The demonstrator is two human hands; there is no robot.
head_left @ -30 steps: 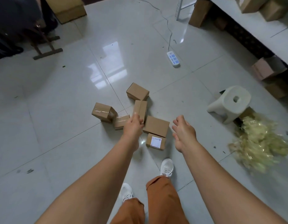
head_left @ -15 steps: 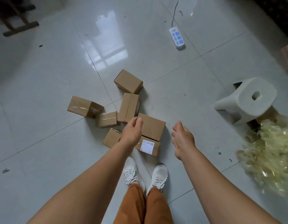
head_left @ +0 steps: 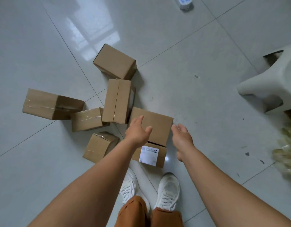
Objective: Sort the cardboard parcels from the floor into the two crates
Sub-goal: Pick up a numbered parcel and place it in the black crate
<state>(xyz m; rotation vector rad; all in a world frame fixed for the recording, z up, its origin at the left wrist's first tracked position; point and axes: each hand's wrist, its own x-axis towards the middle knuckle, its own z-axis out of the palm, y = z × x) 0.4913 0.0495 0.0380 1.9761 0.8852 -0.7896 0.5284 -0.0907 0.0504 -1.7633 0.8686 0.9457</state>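
Glossy grey tiles (head_left: 198, 66) (window glare), pale stool (head_left: 270, 89).

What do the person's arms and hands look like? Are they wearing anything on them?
Both arms are bare, with no sleeves showing. The left hand and right hand wear no gloves, rings, watch or bracelet that I can see.

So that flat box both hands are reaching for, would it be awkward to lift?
Probably not. The flat box looks stiff, with crisp edges, so it should hold shape. It rests partly on the labelled box, so lifting may nudge that one. Its plain cardboard likely grips fine.
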